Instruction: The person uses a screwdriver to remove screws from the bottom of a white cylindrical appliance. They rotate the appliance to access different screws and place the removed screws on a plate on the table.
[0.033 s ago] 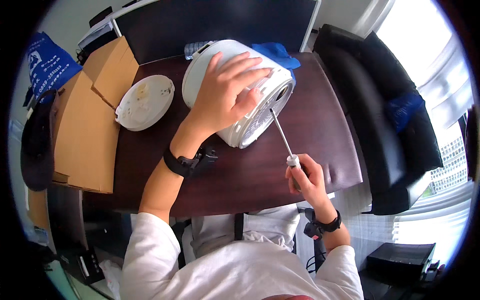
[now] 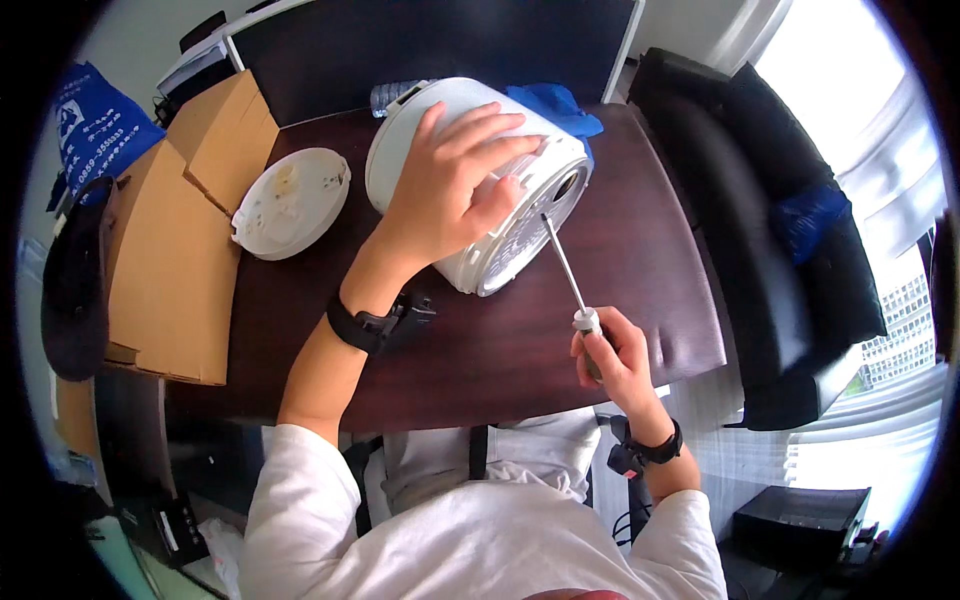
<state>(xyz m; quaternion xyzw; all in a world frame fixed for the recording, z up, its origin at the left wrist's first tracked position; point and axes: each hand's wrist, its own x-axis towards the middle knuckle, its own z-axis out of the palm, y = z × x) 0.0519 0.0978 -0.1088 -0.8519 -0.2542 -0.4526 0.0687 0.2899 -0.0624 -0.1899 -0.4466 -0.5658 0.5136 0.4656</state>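
A white drum-shaped appliance (image 2: 398,150) lies tilted on its side on the dark brown table (image 2: 480,350). Its ribbed, round end faces right and towards me, with a dark opening near that end's upper edge. My left hand (image 2: 455,185) rests over the appliance's side, palm down and fingers spread. My right hand (image 2: 618,360) is closed around the handle of a screwdriver (image 2: 567,265). The metal shaft points up and left, its tip at the ribbed end; I cannot tell whether it sits in a screw.
Left of the appliance is a round white lid-like part (image 2: 300,215) with yellowish stains. Cardboard boxes (image 2: 170,270) stand at the left edge. Behind the appliance are a blue bag (image 2: 555,105) and a clear bottle (image 2: 388,97), before a dark partition (image 2: 420,50). A black sofa (image 2: 740,230) is at right.
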